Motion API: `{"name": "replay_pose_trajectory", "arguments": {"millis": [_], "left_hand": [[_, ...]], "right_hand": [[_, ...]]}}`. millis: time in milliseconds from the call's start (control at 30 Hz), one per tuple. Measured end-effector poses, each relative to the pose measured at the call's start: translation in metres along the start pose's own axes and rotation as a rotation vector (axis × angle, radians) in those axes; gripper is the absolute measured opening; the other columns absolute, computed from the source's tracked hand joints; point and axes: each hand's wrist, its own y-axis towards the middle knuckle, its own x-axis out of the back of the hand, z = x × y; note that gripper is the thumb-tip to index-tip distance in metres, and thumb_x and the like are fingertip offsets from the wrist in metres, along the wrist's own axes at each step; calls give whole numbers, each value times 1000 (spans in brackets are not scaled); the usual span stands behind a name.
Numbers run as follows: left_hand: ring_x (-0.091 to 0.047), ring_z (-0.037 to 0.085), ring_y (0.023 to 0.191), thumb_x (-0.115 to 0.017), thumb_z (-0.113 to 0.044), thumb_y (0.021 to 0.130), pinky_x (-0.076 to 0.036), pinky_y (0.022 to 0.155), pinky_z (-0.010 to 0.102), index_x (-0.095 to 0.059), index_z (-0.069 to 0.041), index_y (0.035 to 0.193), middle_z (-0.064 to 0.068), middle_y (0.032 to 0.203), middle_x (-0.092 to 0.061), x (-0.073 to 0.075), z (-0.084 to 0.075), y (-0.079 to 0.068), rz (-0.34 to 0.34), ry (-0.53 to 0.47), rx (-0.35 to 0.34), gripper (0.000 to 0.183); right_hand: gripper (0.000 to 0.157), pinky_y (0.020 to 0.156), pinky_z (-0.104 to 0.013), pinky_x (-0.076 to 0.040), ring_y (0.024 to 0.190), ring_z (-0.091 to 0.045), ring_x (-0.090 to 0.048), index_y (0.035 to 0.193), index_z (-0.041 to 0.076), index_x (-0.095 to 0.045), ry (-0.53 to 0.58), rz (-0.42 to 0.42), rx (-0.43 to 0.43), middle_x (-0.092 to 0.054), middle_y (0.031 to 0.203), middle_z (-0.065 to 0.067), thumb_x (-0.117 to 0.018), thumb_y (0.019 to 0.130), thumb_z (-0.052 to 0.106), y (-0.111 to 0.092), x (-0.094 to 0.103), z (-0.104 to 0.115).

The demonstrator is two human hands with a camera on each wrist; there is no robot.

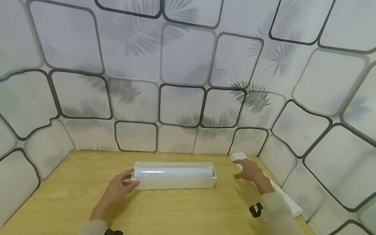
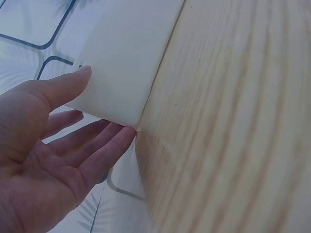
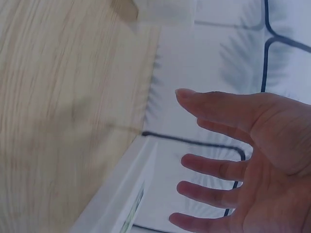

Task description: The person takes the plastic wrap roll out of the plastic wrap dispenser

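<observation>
A long white box [image 1: 176,183] stands on the table, its top uncovered. Inside lies a shiny roll of what looks like clear plastic wrap [image 1: 179,172]. My left hand [image 1: 118,186] holds the box by its left end, thumb against the front wall; in the left wrist view the fingertips [image 2: 127,133] reach the end's bottom edge. My right hand [image 1: 249,170], fingers spread and apart, hovers over a long flat white lid-like piece [image 1: 289,202] with a green mark. The right wrist view shows nothing in the right hand's fingers.
The light wooden table [image 1: 164,212] meets a wall [image 1: 185,71] with a pattern of dark outlines and leaves at its back, and further patterned walls on both sides. The white piece lies near the right wall [image 1: 323,169].
</observation>
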Motion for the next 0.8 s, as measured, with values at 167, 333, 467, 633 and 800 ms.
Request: {"name": "replay_pose_trajectory", "arguments": {"millis": [167, 333, 467, 633, 800], "left_hand": [[-65, 50, 119, -73, -26, 98, -65, 88, 42, -38, 4, 156, 39, 150, -46, 1, 0, 0, 7, 5, -5, 74], [-66, 50, 119, -74, -26, 97, -65, 88, 42, -38, 4, 155, 39, 149, -47, 1, -2, 0, 3, -2, -10, 75], [-66, 51, 118, -73, -24, 98, -65, 87, 43, -38, 6, 155, 40, 149, -47, 0, -2, 1, 3, -3, -22, 74], [-65, 52, 118, -73, -23, 98, -65, 88, 43, -38, 6, 155, 40, 149, -46, -1, -2, 2, 7, 2, -13, 73], [-66, 51, 118, -73, -23, 98, -65, 88, 43, -37, 7, 154, 40, 148, -47, 0, -3, 0, -2, 7, -9, 73]], "right_hand": [[62, 94, -62, -56, 121, -47, -62, 138, 6, -64, 18, 10, 57, -64, 137, -26, -86, 83, 24, 9, -3, 27], [58, 88, -62, -58, 119, -45, -64, 135, 11, -67, 21, -5, 96, -66, 134, -22, -87, 83, 26, 18, -8, 48], [55, 91, -65, -56, 124, -47, -60, 133, 12, -68, 7, -16, 134, -65, 138, -20, -86, 83, 25, 22, -13, 61], [51, 98, -61, -55, 124, -43, -62, 130, 10, -70, 12, -36, 186, -68, 134, -18, -86, 82, 23, 25, -16, 75], [45, 93, -54, -57, 112, -36, -68, 124, 8, -73, 28, -48, 238, -73, 123, -15, -85, 83, 21, 28, -15, 90]]}}
